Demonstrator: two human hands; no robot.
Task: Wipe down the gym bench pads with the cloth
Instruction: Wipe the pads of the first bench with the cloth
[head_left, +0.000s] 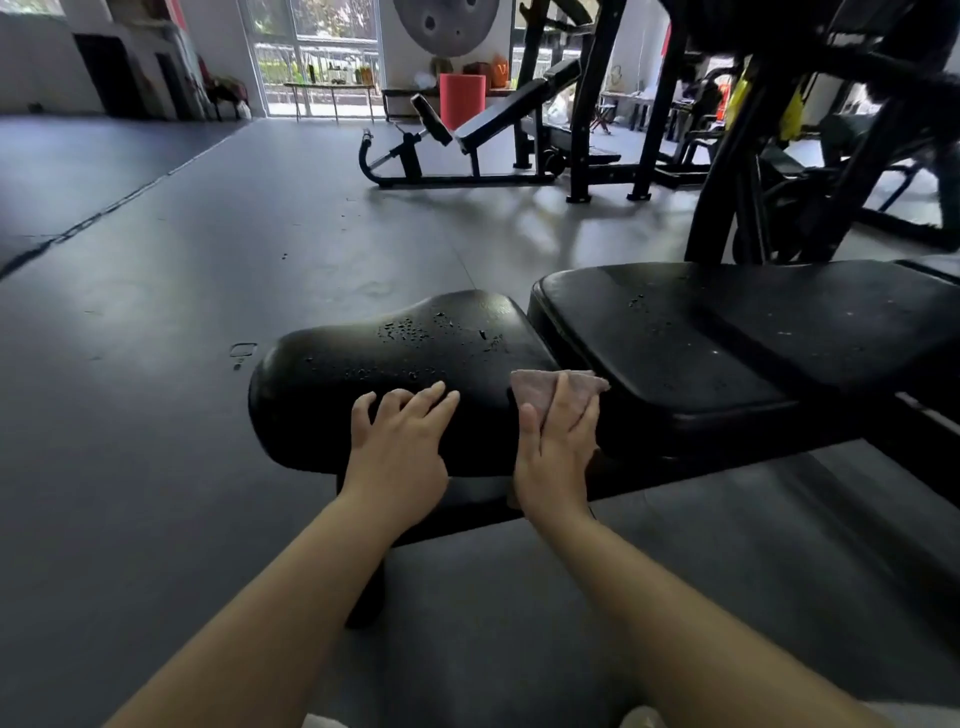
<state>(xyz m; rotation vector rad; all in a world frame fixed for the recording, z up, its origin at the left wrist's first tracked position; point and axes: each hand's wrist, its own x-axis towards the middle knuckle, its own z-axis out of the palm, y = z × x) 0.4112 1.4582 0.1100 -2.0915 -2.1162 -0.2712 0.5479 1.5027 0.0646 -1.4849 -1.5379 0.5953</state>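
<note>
Black vinyl, beaded with water droplets, covers the seat pad (395, 364) under my left hand (400, 441), whose fingers lie spread and flat on its near side. My right hand (558, 447) presses a pinkish cloth (540, 389) flat, fingers straight, onto the seat pad's right end, just beside the gap to the longer back pad (753, 338). Both pads run in one line, left to right across my view. Beyond my fingertips the wet top lies open; grey floor (208, 312) spreads beyond the far edge and leftward
</note>
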